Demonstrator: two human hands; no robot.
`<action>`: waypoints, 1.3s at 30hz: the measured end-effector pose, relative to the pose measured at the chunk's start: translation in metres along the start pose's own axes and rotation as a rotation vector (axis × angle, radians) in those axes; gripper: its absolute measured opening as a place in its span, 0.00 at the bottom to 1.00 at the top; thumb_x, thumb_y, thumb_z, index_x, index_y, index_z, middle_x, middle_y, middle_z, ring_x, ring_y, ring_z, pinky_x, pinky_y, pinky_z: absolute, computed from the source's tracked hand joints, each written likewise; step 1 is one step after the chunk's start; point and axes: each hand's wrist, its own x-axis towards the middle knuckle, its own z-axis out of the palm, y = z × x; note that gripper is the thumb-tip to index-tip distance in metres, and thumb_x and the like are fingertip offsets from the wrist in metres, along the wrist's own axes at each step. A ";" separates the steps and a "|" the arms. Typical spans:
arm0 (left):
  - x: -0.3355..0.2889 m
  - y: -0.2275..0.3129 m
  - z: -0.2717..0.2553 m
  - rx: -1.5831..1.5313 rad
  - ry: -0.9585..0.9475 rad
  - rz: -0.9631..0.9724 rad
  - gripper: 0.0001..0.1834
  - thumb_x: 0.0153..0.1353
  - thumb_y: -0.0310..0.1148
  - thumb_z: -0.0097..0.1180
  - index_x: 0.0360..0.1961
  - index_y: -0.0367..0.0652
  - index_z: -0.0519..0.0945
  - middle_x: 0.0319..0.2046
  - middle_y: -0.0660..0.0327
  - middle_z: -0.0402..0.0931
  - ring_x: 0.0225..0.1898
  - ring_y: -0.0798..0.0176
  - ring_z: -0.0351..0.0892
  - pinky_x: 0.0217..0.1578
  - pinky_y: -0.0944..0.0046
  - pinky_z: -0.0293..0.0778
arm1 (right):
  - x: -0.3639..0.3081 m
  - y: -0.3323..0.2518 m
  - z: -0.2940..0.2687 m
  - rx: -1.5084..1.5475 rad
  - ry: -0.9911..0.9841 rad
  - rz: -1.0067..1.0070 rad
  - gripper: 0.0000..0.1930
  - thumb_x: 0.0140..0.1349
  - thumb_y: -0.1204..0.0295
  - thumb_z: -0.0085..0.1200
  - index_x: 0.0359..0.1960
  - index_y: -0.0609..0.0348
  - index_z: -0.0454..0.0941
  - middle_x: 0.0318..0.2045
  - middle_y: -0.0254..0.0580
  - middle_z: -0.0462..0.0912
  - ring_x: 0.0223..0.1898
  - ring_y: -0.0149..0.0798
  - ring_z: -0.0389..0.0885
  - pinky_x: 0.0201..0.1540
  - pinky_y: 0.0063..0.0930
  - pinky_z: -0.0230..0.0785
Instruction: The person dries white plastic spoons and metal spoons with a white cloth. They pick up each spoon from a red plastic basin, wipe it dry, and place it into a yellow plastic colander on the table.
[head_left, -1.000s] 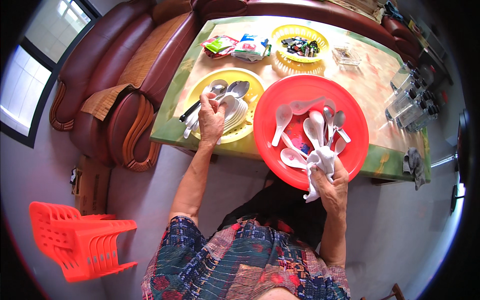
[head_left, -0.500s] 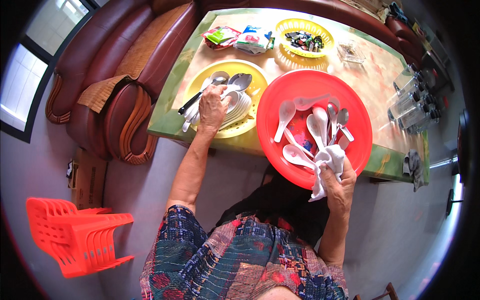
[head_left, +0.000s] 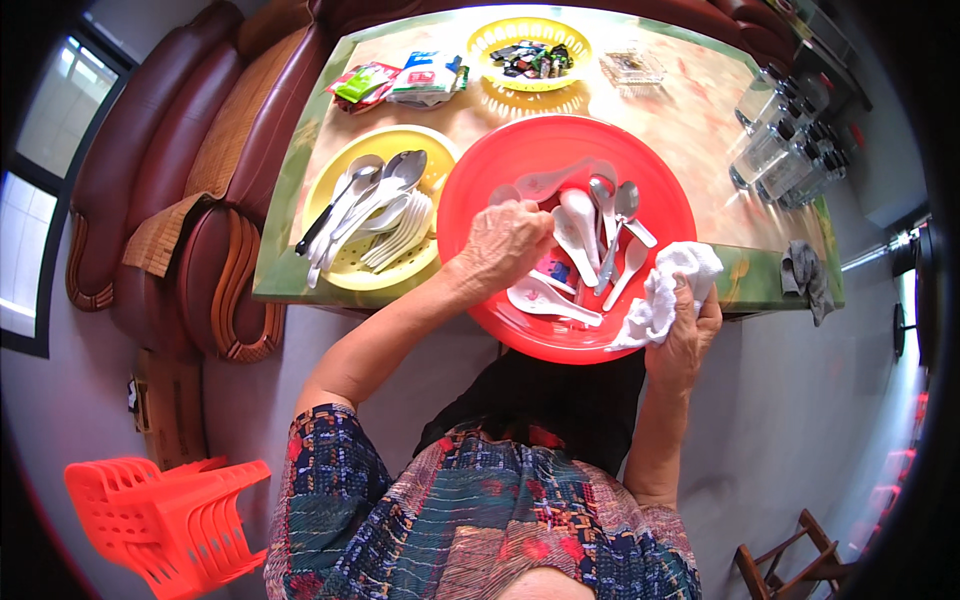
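My right hand (head_left: 682, 335) grips a crumpled white cloth (head_left: 668, 295) at the near right rim of the red basin (head_left: 665, 190). Inside the basin lie several white soup spoons (head_left: 572, 225) and metal spoons (head_left: 626, 200). My left hand (head_left: 505, 245) is over the basin's left part, its fingers curled in; what they hold is hidden. A white spoon's bowl (head_left: 503, 195) peeks out just beyond the knuckles. Left of the basin, a yellow perforated plate (head_left: 437, 178) carries metal spoons (head_left: 404, 170), a black-handled spoon (head_left: 330, 215) and stacked white spoons (head_left: 405, 232).
Farther back on the table stand snack packets (head_left: 428, 78), a yellow basket (head_left: 583, 45) of small wrapped pieces and a clear box (head_left: 632, 66). Glass jars (head_left: 790, 160) group at the right edge, near a grey cloth (head_left: 806, 280). Red stools (head_left: 170, 520) and a sofa (head_left: 190, 130) are left.
My left hand has moved right from the yellow plate to the basin. The right hand still holds the cloth, now more bunched at the rim. The whole view has shifted.
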 end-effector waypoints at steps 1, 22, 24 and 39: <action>0.003 0.004 0.007 -0.053 -0.047 -0.015 0.10 0.54 0.39 0.58 0.27 0.43 0.78 0.28 0.57 0.76 0.30 0.52 0.78 0.29 0.55 0.74 | -0.001 -0.001 0.000 -0.001 -0.019 -0.003 0.10 0.62 0.75 0.52 0.44 0.64 0.75 0.34 0.34 0.79 0.32 0.25 0.77 0.33 0.19 0.70; 0.056 0.003 0.060 -0.303 -0.183 -0.511 0.22 0.41 0.47 0.70 0.13 0.37 0.80 0.14 0.53 0.76 0.21 0.60 0.80 0.23 0.59 0.73 | -0.007 -0.009 -0.002 0.060 -0.002 0.013 0.09 0.60 0.74 0.55 0.41 0.63 0.74 0.30 0.30 0.77 0.29 0.21 0.71 0.32 0.17 0.64; 0.056 -0.005 0.060 -0.488 -0.247 -0.634 0.19 0.41 0.44 0.71 0.16 0.39 0.80 0.16 0.58 0.77 0.20 0.66 0.78 0.21 0.64 0.71 | -0.006 -0.009 -0.003 0.063 0.003 0.009 0.10 0.60 0.73 0.55 0.41 0.63 0.74 0.30 0.30 0.77 0.29 0.21 0.71 0.31 0.17 0.63; 0.010 0.030 -0.011 -1.768 -0.092 -0.612 0.13 0.62 0.34 0.54 0.47 0.47 0.70 0.27 0.67 0.73 0.17 0.79 0.61 0.15 0.78 0.56 | -0.007 -0.003 -0.003 0.013 -0.067 0.001 0.12 0.60 0.77 0.54 0.45 0.62 0.72 0.36 0.32 0.77 0.35 0.24 0.73 0.39 0.20 0.68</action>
